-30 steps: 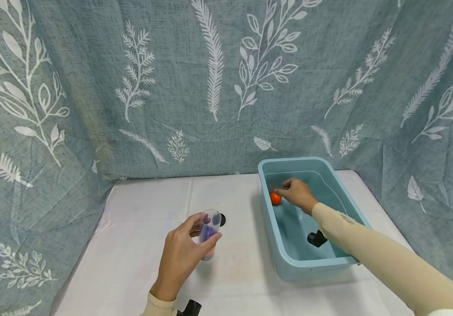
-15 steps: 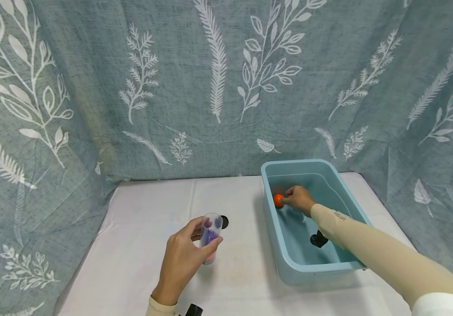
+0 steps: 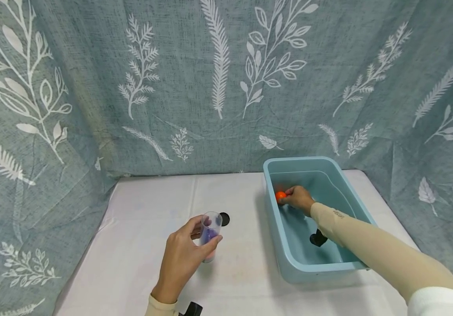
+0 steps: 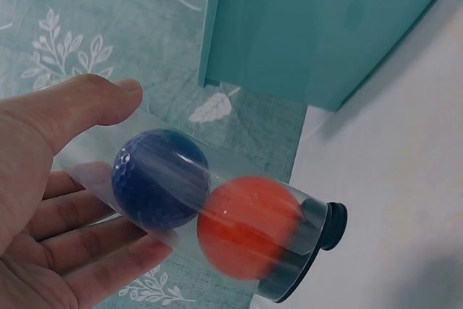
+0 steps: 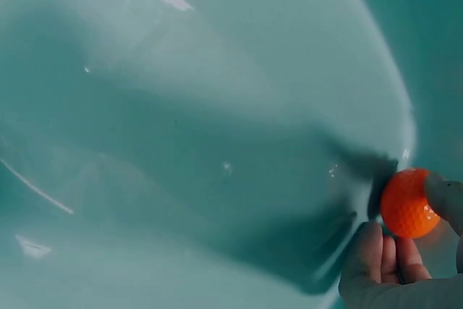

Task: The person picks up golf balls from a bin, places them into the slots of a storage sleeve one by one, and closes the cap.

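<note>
My left hand (image 3: 187, 252) holds a clear plastic tube (image 3: 212, 219) upright over the white table, thumb on one side and fingers on the other. Inside the tube are a dark blue dimpled golf ball (image 4: 160, 179) and an orange-red ball (image 4: 249, 227) nearer the black end (image 4: 333, 226). My right hand (image 3: 300, 199) reaches down into the blue bin (image 3: 285, 245). There its thumb and fingers pinch an orange golf ball (image 5: 409, 203) close to the bin's left wall.
A black round disc (image 3: 225, 219) shows beside the tube's rim. The bin stands at the right of the white-covered table (image 3: 147, 210). A blue-grey leaf-patterned curtain (image 3: 194, 96) hangs behind and at both sides.
My right hand's fingers have closed in on the orange golf ball, from hovering beside it to pinching it. My left hand keeps the tube in nearly the same place.
</note>
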`<state>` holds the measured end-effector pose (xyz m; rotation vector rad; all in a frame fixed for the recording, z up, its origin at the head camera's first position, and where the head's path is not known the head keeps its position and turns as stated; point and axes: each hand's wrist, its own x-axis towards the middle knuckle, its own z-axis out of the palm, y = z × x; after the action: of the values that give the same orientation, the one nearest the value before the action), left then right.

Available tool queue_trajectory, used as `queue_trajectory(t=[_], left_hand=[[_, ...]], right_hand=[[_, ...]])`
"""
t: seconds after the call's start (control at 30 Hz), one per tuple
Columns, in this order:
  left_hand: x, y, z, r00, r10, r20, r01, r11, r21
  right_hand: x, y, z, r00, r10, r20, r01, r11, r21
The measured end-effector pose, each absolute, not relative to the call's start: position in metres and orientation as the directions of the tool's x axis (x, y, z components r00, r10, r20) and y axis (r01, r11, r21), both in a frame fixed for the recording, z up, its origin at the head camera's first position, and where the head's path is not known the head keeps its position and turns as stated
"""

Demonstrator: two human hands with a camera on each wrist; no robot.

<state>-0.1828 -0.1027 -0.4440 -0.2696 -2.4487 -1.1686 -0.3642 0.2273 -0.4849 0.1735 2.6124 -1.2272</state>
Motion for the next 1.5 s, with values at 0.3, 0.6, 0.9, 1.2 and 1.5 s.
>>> queue_trajectory(t=[0.3,0.6,0.9,1.2,1.5], left_hand=[[-0.181,-0.102,-0.445,-0.897,-0.002,0.441,0.342,0.628,0.699],[-0.182,-0.101,-0.441,-0.897,-0.001,0.442,0.346,0.621,0.704],[-0.184,-0.103,-0.438,-0.884,0.006,0.466,0.367,0.627,0.687],[-0.182,-0.103,-0.436,-0.903,-0.011,0.43,0.334,0.613,0.716],[-0.183,-0.1,-0.435,-0.892,0.008,0.451,0.36,0.617,0.7]], right_hand=[[-0.365,0.23,-0.488,-0.959,0.022,-0.284,0.233,0.633,-0.738],[-0.359,0.229,-0.473,-0.958,-0.04,-0.283,0.199,0.617,-0.761],[-0.356,0.228,-0.443,-0.959,-0.125,-0.253,0.135,0.583,-0.801],[-0.342,0.227,-0.425,-0.945,-0.165,-0.283,0.189,0.432,-0.882],[-0.327,0.231,-0.404,-0.945,-0.183,-0.271,0.182,0.395,-0.901]])
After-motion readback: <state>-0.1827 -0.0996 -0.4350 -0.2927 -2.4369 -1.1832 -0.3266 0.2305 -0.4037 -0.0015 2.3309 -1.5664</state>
